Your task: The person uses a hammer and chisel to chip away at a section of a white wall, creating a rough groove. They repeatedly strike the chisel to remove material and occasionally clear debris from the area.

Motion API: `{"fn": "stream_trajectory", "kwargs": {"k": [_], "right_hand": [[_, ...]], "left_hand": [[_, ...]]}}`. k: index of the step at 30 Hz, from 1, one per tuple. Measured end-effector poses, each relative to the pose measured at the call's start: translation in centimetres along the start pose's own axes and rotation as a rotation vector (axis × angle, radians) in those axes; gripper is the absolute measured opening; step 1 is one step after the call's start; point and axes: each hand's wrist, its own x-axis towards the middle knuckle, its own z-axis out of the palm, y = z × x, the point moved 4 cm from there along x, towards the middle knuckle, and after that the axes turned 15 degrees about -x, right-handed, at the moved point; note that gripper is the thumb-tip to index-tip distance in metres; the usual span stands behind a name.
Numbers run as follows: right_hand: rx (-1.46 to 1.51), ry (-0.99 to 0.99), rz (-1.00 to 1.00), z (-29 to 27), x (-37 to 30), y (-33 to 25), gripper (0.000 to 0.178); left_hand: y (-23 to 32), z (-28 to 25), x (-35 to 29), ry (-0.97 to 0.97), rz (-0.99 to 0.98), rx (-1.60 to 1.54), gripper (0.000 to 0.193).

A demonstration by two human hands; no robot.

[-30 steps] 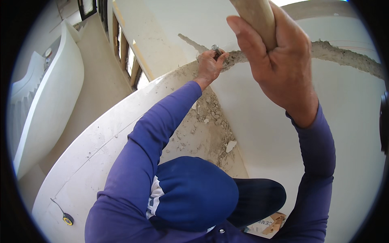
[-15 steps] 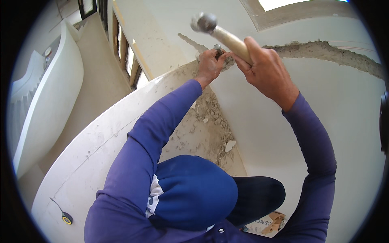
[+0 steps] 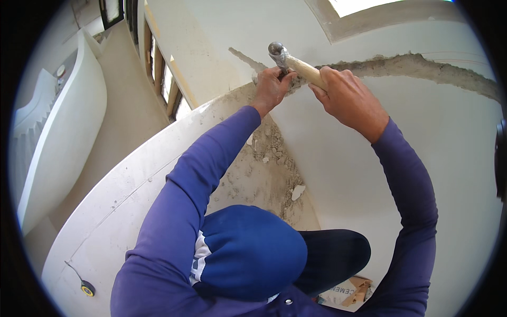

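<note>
White plastered wall (image 3: 369,174) carries a chased groove (image 3: 422,67). Right hand (image 3: 346,98) is wrapped tight round the hammer (image 3: 296,63); left hand (image 3: 272,87) pinches something at the groove, unidentifiable. Risk: a glancing blow striking those fingers. Rubble (image 3: 269,153) litters the ledge (image 3: 132,185) below.

Daylight, bright and even. Window opening (image 3: 364,6) at top is overexposed to white. Shadows soft and faint on the white wall (image 3: 338,174). Focus sharp at centre. Strong fisheye bending toward the rim; black vignette rings the frame.

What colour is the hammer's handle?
Pale, light wood hammer handle, gripped in the right hand; seen best in the head view.
</note>
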Motion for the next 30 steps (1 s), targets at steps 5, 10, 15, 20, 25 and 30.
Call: {"fn": "stream_trajectory", "kwargs": {"k": [5,10,15,20,25,30], "right_hand": [[0.4,0.182,0.202,-9.6,2.8,-3.1,0.033],[0.442,0.269,0.134,-4.6,0.3,-1.9,0.033],[0.193,-0.144,0.163,-3.5,0.4,-0.3,0.037],[0.602,0.38,0.233,-10.1,2.0,-3.2,0.034],[0.194,-0.118,0.128,-1.1,-0.6,0.3,0.032],[0.376,0.078,0.246,-8.5,2.7,-1.2,0.038]], "left_hand": [[-0.2,-0.9,-0.5,-0.027,-0.011,-0.028,0.024],[0.6,0.5,-0.6,-0.03,0.012,-0.063,0.022],[0.3,0.6,-1.2,-0.053,-0.079,0.002,0.017],[-0.3,-1.4,-0.7,-0.053,-0.061,-0.017,0.019],[-0.3,1.0,-0.5,-0.06,-0.105,-0.061,0.018],[0.3,-0.3,0.4,-0.103,-0.112,0.027,0.019]]}}
